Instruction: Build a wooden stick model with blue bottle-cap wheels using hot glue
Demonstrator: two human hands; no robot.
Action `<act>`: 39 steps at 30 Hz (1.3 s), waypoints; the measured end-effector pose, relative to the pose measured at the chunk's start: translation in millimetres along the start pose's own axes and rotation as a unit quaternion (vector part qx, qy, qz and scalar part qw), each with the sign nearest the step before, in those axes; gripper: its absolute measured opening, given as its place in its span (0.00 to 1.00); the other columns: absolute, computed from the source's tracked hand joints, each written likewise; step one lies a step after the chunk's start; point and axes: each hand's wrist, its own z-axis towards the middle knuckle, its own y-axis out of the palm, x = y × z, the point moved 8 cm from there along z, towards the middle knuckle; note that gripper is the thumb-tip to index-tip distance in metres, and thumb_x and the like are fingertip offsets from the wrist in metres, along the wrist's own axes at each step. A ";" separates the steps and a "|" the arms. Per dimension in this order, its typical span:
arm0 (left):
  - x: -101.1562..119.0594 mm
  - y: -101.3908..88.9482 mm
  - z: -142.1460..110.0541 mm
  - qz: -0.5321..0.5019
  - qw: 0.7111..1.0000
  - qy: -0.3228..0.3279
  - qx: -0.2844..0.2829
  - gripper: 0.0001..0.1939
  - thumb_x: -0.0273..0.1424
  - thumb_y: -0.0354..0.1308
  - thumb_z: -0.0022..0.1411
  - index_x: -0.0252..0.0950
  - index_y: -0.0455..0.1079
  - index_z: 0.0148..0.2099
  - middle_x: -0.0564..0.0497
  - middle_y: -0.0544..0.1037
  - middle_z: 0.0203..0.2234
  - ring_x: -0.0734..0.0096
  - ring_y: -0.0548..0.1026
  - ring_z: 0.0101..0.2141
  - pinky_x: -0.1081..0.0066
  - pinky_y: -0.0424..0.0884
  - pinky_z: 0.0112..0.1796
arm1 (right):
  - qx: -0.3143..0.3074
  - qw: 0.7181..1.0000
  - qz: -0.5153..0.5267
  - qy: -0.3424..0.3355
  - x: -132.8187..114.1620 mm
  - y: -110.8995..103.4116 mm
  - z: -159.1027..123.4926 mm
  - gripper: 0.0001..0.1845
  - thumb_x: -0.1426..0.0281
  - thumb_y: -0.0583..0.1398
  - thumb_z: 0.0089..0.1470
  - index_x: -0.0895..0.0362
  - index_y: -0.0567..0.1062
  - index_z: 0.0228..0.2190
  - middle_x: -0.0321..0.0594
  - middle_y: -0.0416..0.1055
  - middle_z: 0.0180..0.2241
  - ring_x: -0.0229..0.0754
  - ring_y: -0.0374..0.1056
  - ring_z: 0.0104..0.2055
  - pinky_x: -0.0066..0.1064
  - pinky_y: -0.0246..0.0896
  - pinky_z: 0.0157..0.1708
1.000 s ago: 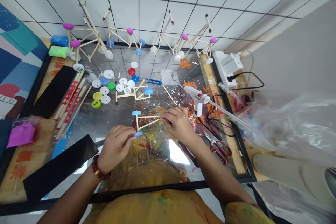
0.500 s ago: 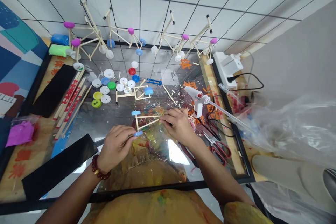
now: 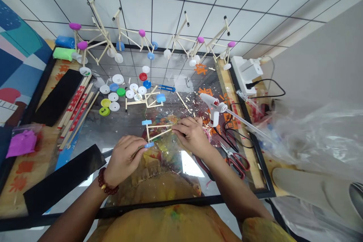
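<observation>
Surface [image 3: 119, 121]: dark, glossy, near left corner out of view, near edge partly covered by the forearms. Clear plastic bag [image 3: 317, 132] past the right edge, cut off, contents blurred. Two black strips [image 3: 65, 181], one along the left edge, one toward the near left corner. Stick models [image 3: 141, 33] lined up at the far edge; they overlap at the far left corner, can't separate them cleanly. Left hand [image 3: 124, 160] and right hand [image 3: 193, 136] sit mid-surface, toward the near edge. Glue gun [image 3: 214, 115] by the right edge, clear stick out its back. Scissors [image 3: 230, 154] below it, same edge. Stick frame [image 3: 159, 126] is between the hands; can't tell if it touches the surface. Left grip: thumb and fingers pinching the blue cap [image 3: 149, 145] on the frame's near corner, part of the cap covered. Right grip: pinching the ends where the two long sticks converge, joint hidden behind the fingers. Light blue cap [image 3: 146, 122] on the far corner, fully exposed. Smallest: scraps [image 3: 185, 102] toward the right edge, too tiny to sort
</observation>
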 end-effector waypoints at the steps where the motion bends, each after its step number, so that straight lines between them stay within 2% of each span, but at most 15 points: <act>1: -0.1 0.3 -0.3 0.000 1.000 0.001 -0.001 0.08 0.25 0.59 0.64 0.40 0.70 0.45 0.50 0.80 0.36 0.66 0.77 0.39 0.65 0.69 0.42 | 0.001 1.000 0.001 -0.002 -0.3 0.0 0.0 0.08 0.68 0.59 0.63 0.52 0.80 0.36 0.38 0.78 0.35 0.42 0.67 0.39 0.38 0.44 0.41; 11: 0.4 0.8 -0.7 0.002 1.000 0.007 -0.004 0.08 0.25 0.59 0.64 0.40 0.69 0.45 0.50 0.79 0.36 0.66 0.76 0.39 0.65 0.69 0.42 | -0.002 1.000 0.005 0.002 -1.2 0.1 0.0 0.08 0.68 0.59 0.63 0.52 0.80 0.36 0.38 0.78 0.35 0.42 0.67 0.39 0.39 0.44 0.42; 17: 0.2 1.2 -2.4 0.005 1.000 0.009 -0.009 0.09 0.24 0.59 0.64 0.40 0.69 0.46 0.51 0.79 0.37 0.67 0.75 0.39 0.65 0.68 0.42 | 0.004 1.000 0.000 0.008 1.5 1.0 -0.5 0.10 0.67 0.60 0.62 0.54 0.78 0.44 0.40 0.77 0.37 0.43 0.67 0.40 0.38 0.44 0.41; 22: 0.0 1.5 -2.7 0.005 1.000 0.007 -0.015 0.09 0.24 0.59 0.64 0.39 0.69 0.46 0.50 0.79 0.37 0.66 0.75 0.40 0.65 0.68 0.42 | 0.006 1.000 0.009 0.000 1.1 2.3 -0.7 0.07 0.68 0.60 0.62 0.53 0.79 0.39 0.38 0.77 0.35 0.42 0.67 0.39 0.38 0.44 0.41; 29: 0.6 1.1 -1.2 0.004 1.000 0.012 -0.008 0.09 0.23 0.59 0.64 0.39 0.69 0.45 0.50 0.79 0.37 0.66 0.75 0.39 0.65 0.68 0.42 | 0.035 0.999 0.001 -0.021 -2.1 -1.7 -1.3 0.08 0.68 0.59 0.63 0.53 0.81 0.38 0.37 0.77 0.33 0.40 0.66 0.36 0.38 0.44 0.40; 35: 0.3 1.7 -1.3 0.003 1.000 0.010 -0.012 0.08 0.24 0.59 0.64 0.39 0.69 0.45 0.50 0.79 0.37 0.67 0.75 0.40 0.65 0.68 0.42 | 0.031 0.999 -0.003 -0.019 -1.6 1.3 -1.6 0.10 0.69 0.58 0.64 0.52 0.81 0.36 0.37 0.77 0.32 0.40 0.66 0.35 0.38 0.44 0.41; 39: 1.2 -0.5 -2.9 0.012 1.000 0.007 -0.001 0.09 0.26 0.61 0.63 0.39 0.70 0.46 0.49 0.79 0.37 0.66 0.76 0.40 0.64 0.70 0.42 | 0.030 0.999 -0.007 -0.015 -2.8 -5.4 1.3 0.08 0.68 0.59 0.63 0.52 0.80 0.40 0.39 0.78 0.36 0.42 0.68 0.39 0.39 0.47 0.43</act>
